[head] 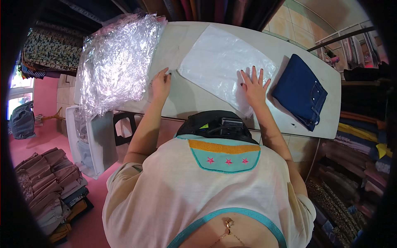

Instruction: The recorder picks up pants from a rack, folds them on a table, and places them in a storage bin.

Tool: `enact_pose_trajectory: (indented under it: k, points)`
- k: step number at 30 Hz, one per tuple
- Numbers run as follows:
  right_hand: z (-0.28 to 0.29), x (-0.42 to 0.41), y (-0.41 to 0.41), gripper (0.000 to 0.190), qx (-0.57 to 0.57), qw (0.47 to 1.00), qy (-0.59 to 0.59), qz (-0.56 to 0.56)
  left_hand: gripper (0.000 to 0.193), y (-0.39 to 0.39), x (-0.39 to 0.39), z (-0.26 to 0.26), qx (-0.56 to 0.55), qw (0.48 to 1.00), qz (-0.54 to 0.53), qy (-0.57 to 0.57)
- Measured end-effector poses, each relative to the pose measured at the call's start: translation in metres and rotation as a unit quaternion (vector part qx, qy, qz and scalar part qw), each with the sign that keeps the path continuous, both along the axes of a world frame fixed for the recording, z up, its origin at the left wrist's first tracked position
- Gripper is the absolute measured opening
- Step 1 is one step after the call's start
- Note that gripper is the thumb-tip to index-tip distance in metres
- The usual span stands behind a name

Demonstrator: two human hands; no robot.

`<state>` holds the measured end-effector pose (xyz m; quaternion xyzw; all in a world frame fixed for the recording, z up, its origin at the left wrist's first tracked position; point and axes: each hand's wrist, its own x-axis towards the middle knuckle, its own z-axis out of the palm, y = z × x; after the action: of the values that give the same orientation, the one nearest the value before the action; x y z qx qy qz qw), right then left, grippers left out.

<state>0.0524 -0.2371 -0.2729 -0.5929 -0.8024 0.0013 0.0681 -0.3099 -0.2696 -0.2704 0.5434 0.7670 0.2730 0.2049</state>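
A flat, whitish plastic bag (pixel 220 65) lies at a slant across the middle of the white table (pixel 186 105). My right hand (pixel 256 88) rests palm down on its right part, fingers spread. To the right of that hand sits a pair of folded dark blue jeans (pixel 297 90), with its waistband and metal buttons towards the table's right front. My left hand (pixel 161 85) is over the table between the plastic bag and a crinkled stack of clear plastic bags (pixel 118 59). Its fingers are loosely bent, with nothing visible between them.
Beside the table's left front stands a white plastic bin (pixel 91 139). Piles of folded clothes (pixel 49 183) lie on the pink floor. Shelves of folded garments (pixel 359 148) line the right side, and a row of hanging clothes (pixel 198 11) is behind the table. A black waist bag (pixel 214 125) is at my front.
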Motion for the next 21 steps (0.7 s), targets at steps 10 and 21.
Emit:
enact_pose_trajectory:
  k: [10, 21]
  points:
    - [-0.012, -0.031, -0.028, 0.056, 0.011, 0.997, 0.067, -0.021, 0.021, 0.025, -0.001, -0.011, -0.118, 0.947, 0.055, -0.293]
    - [-0.01, -0.035, -0.029, 0.055, 0.022, 0.998, 0.056, -0.019, 0.007, 0.031, 0.013, -0.018, -0.074, 0.865, 0.053, -0.493]
